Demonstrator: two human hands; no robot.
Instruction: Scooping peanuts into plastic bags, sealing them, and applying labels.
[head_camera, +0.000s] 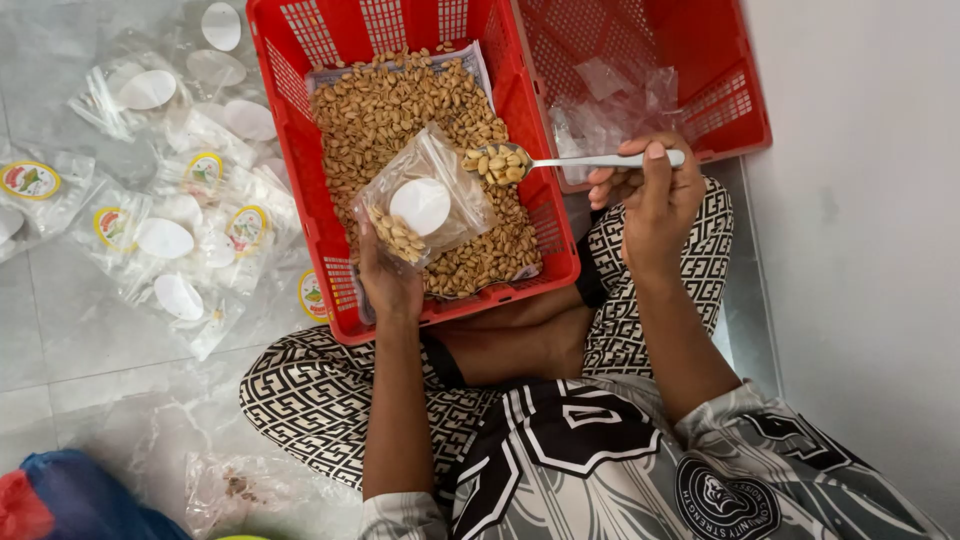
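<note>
- Two bare hands work above a red basket (300, 180) of peanuts; every place below is told from that basket.
- Nearest the camera, before the basket's near rim, sit the person's crossed legs in black-and-white patterned cloth (310, 395).
- At the near rim, the left hand (388, 280) has its fingers closed on the lower edge of a small clear bag (425, 200), held tilted over the nuts, mouth pointing away.
- That bag carries a white round sticker and a small heap of peanuts in its lower corner.
- Over the basket's right side, the right hand (650, 190) has its fingers pinched around the handle of a metal spoon (560, 160).
- Its bowl, heaped with peanuts, sits right at the bag's mouth.
- Peanuts (400, 110) lie loose on a liner filling the basket's floor.
- Left of the basket, many flat clear bags (165, 215) with oval labels lie scattered on the tiled floor (90, 340).
- Right of the basket, touching it, stands a second red basket (735, 90) with crumpled clear plastic (610, 105) inside.
</note>
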